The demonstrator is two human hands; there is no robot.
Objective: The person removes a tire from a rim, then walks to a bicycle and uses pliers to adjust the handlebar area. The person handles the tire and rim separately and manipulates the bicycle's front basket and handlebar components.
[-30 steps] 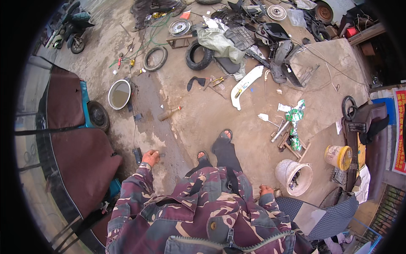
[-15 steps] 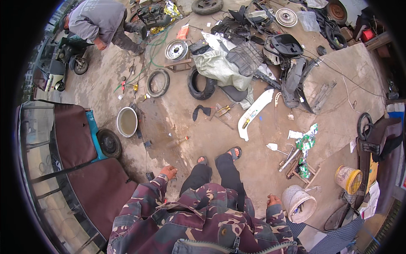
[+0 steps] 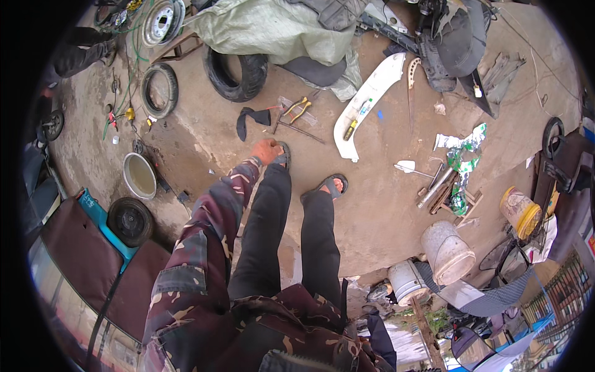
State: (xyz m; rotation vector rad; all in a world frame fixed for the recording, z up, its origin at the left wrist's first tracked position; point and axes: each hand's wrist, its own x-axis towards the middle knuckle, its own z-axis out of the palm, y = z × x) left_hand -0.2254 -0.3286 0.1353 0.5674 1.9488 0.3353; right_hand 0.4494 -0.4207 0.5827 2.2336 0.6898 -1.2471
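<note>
While the left hand [image 3: 267, 150] hangs by the left sandal [image 3: 285, 159], fingers curled, contents impossible to tell, and the right hand is out of view, yellow-handled pliers [image 3: 302, 113] lie just ahead, untouched, on the ground [image 3: 372, 204].

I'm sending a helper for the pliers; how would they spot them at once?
Find the thick black tyre beside the pale sheet. Down and right of it in the picture, beyond the left hand, lie the pliers. Yellow handles set them apart from the dark rod just below and black strip to their left.
</note>
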